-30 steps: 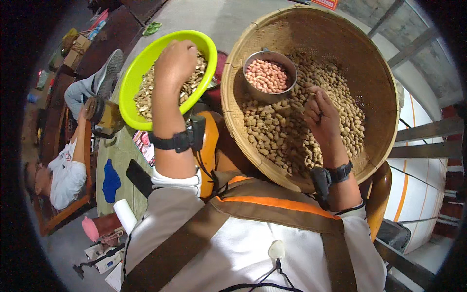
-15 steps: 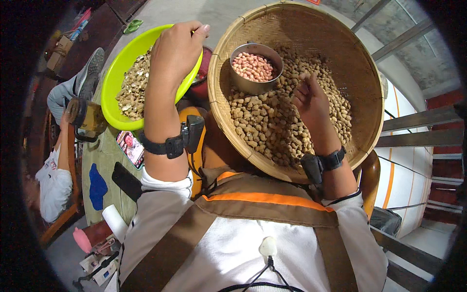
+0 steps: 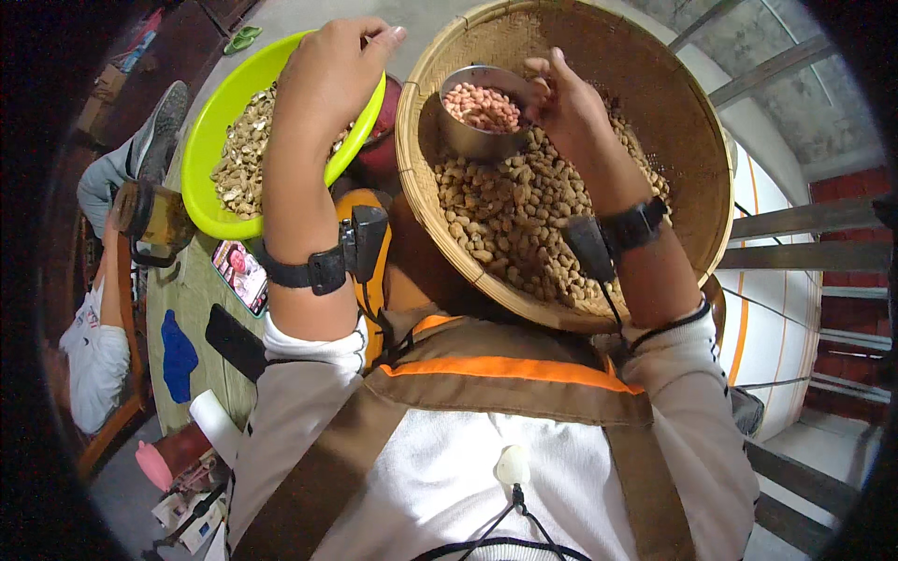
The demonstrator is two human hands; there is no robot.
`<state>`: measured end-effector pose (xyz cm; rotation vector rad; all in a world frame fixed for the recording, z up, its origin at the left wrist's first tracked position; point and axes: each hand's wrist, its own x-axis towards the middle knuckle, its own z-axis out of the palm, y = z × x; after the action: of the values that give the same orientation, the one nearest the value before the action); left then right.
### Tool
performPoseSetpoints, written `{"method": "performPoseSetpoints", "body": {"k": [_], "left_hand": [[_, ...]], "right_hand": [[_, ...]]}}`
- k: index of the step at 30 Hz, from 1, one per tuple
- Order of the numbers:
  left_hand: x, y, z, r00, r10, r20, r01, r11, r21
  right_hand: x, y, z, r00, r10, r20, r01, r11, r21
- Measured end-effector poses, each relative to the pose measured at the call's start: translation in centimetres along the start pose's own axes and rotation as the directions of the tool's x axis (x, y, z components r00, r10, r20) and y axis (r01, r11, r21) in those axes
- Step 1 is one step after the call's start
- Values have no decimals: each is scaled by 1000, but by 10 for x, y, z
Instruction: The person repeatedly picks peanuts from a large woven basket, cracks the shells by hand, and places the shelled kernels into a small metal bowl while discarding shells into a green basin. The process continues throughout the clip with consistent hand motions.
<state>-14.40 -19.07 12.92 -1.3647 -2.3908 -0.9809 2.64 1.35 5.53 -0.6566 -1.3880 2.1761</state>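
Observation:
A lime-green basin (image 3: 208, 213) of cracked peanut shells (image 3: 245, 159) is at the left. Above its far right side is my left hand (image 3: 335, 64), back up, fingers curled and thumb against them; whatever they hold is hidden. In the wide woven bamboo basket (image 3: 687, 140) on the right lie many unshelled peanuts (image 3: 510, 210). A metal cup (image 3: 485, 147) stands among them, partly filled with shelled pink peanuts (image 3: 479, 107). My right hand (image 3: 569, 101) is at the cup's right rim, fingers bent inward and thumb raised; its contents cannot be made out.
A dark red container (image 3: 385, 117) sits between basin and basket. On the table (image 3: 201, 280) are a lit phone (image 3: 239, 277), a black phone-like object (image 3: 234, 341), a blue cloth-like piece (image 3: 178, 357) and a white roll (image 3: 215, 425). A jar (image 3: 154, 220) stands left; another person's leg and sleeve show beyond.
My right hand has moved from over the unshelled peanuts up and left to the cup's rim. My left hand stays above the basin, still curled. The view has shifted slightly.

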Motion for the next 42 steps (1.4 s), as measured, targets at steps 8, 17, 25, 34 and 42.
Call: {"method": "performPoseSetpoints", "body": {"k": [8, 17, 25, 34, 42], "left_hand": [[6, -13, 5, 998, 45, 36, -42, 996, -76], [8, -11, 12, 991, 55, 119, -45, 995, -84], [-6, 28, 36, 952, 255, 171, -224, 957, -185], [-5, 49, 52, 940, 296, 172, -163, 829, -535], [-15, 71, 66, 878, 257, 403, 230, 512, -828]], "right_hand": [[-10, -5, -5, 959, -230, 165, 263, 940, -218], [-33, 0, -37, 937, -149, 316, 341, 592, -730], [-55, 35, -35, 920, 33, 389, 389, 23, -921], [-57, 10, -47, 965, -8, 262, 18, 999, -35], [-70, 3, -17, 931, -40, 362, -93, 935, 342]]}}
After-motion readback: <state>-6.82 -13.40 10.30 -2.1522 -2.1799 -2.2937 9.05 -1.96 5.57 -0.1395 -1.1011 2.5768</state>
